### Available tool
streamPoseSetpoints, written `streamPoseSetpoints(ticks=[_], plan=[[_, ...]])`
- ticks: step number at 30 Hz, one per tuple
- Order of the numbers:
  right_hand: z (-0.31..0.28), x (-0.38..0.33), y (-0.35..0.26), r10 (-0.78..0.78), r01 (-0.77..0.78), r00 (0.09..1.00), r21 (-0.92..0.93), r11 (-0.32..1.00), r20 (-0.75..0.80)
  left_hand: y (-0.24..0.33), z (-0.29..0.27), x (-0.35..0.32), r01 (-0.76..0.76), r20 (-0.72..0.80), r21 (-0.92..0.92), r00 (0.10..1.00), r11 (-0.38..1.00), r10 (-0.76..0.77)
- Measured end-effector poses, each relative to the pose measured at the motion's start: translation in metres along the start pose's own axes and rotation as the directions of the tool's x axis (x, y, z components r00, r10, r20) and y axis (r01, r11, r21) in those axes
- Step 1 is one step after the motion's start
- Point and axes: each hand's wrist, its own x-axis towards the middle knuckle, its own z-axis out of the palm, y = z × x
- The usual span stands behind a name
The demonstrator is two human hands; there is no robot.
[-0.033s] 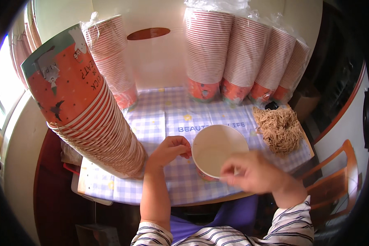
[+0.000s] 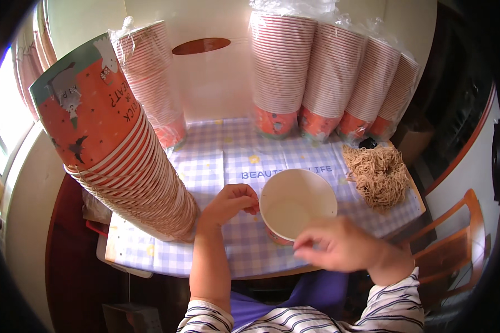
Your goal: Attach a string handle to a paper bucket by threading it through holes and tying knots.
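Note:
A paper bucket (image 2: 297, 188), white inside with an orange printed outside, stands upright and open at the top on the checked tablecloth in front of me. At its left rim is my left hand (image 2: 233, 201), thumb and fingers closed together; whatever the fingertips pinch there is too small to make out. My right hand (image 2: 339, 244) hovers by the near right rim, slightly blurred, its fingers curled together. I cannot make out anything between them. To the left leans a tall nested stack of matching orange and green buckets (image 2: 136, 150). A heap of tan strings (image 2: 376, 176) lies at the right.
Several plastic-wrapped bucket stacks (image 2: 280, 66) stand along the back right, and another wrapped stack (image 2: 150, 72) at the back left. Behind them is a pale panel with an oval opening (image 2: 201, 45). A wooden chair (image 2: 455, 250) is beyond the table's right edge.
My right hand has shifted slightly left and down along the near side of the bucket. The left hand and the bucket have stayed in place.

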Motion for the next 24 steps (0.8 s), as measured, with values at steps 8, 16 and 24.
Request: streamPoseSetpoints(ticks=[8, 16, 24], plan=[[0.083, 0.005, 0.072, -0.228, 0.123, 0.933, -0.345, 0.93, -0.28, -0.008, -0.007, 0.009, 0.024, 0.051, -0.186, 0.999, 0.982, -0.015], [0.067, 0.038, 0.128, 0.149, -0.101, 0.902, 0.138, 0.985, -0.404, -0.04, 0.009, 0.014, -0.023, 0.022, -0.26, 0.999, 0.965, 0.03], [0.057, 0.061, 0.145, 0.14, -0.14, 0.99, 0.295, 0.945, 0.019, -0.057, 0.015, 0.022, -0.136, 0.056, -0.444, 0.982, 0.886, 0.18]])
